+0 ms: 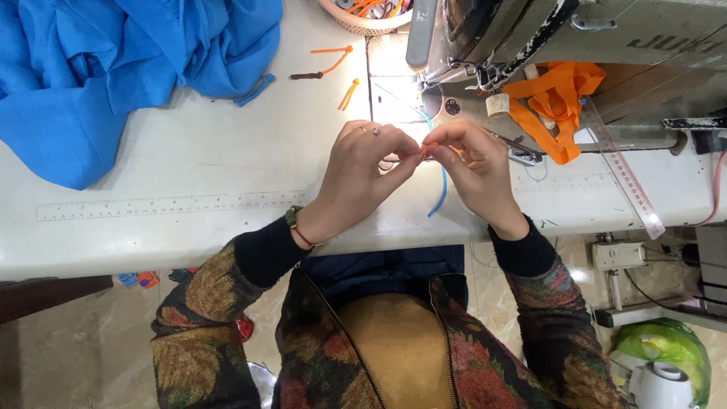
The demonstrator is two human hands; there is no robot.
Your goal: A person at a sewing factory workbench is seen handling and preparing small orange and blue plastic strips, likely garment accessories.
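Orange strip [429, 151]: pinched between left hand [369, 173] and right hand [471, 168] near the sewing machine [575, 38], being worked by fingertips; steady grip seems needed.

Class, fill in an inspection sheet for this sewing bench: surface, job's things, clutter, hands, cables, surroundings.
Surface: white table with a printed ruler strip.
Job's things: small orange piece pinched between both hands; blue cord hangs below.
Clutter: blue fabric, orange cord bits, basket, orange strap, clear ruler.
Hands: left hand and right hand meet at the fingertips.
Cables: a cable by the white box under the table.
Surroundings: sewing machine, tiled floor.
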